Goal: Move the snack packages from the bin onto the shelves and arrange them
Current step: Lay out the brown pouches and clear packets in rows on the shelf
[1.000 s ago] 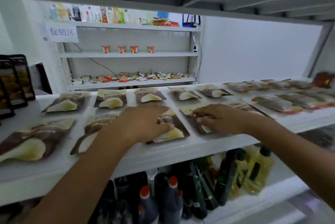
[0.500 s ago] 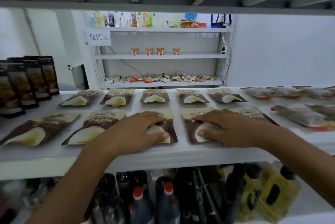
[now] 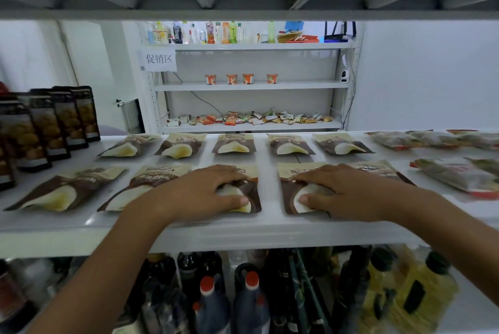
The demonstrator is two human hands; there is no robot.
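Brown-and-cream snack packages lie flat in two rows on the white shelf [image 3: 270,229]. My left hand [image 3: 205,193] lies over a front-row package [image 3: 253,185], fingers on top and thumb at its near edge. My right hand [image 3: 348,193] covers the neighbouring package [image 3: 287,187] the same way, and another package [image 3: 378,167] peeks out behind its knuckles. Two more packages [image 3: 67,190] [image 3: 147,183] lie further left in the front row. The back row [image 3: 233,143] holds several evenly spaced packages. No bin is in view.
Dark upright pouches [image 3: 62,120] stand at the shelf's left end. Reddish clear packets [image 3: 453,174] lie at the right. The upper shelf's underside [image 3: 243,13] hangs close overhead. Sauce bottles [image 3: 213,304] and yellow oil bottles [image 3: 424,290] fill the shelf below. A far rack [image 3: 251,86] holds cups and snacks.
Both hands have slid their packages toward the shelf's front edge and squared them with the row. The view has shifted right and levelled.
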